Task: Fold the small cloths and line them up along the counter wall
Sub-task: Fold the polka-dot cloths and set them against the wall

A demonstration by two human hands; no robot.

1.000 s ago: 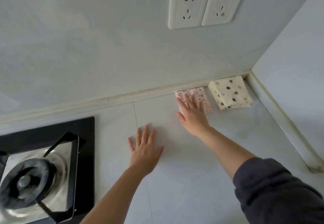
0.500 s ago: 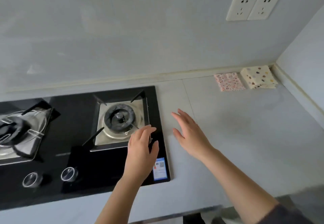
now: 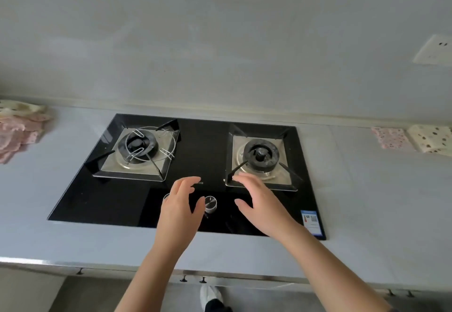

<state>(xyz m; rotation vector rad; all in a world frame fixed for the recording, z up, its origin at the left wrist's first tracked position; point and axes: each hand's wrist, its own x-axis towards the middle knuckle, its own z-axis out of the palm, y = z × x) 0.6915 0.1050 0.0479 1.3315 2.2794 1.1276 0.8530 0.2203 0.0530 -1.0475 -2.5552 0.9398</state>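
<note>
Hands hover above a black stove (image 3: 110, 201) set in the table (image 3: 367, 201): left hand (image 3: 182, 204) and right hand (image 3: 259, 204), fingers loosely spread, holding nothing. Farther back on the right, a folded pink cloth (image 3: 391, 138) and a folded cream cloth (image 3: 433, 141) sit side by side at the wall (image 3: 220, 55). At far left, a heap of unfolded cloths (image 3: 17, 130) remains to be done.

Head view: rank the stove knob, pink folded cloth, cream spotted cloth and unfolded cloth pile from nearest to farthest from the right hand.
1. Stove knob, just left of the right hand.
2. Pink folded cloth, off to the right, against the wall.
3. Cream spotted cloth, beside the pink one, further right.
4. Unfolded cloth pile, at the far left of the counter.
</note>
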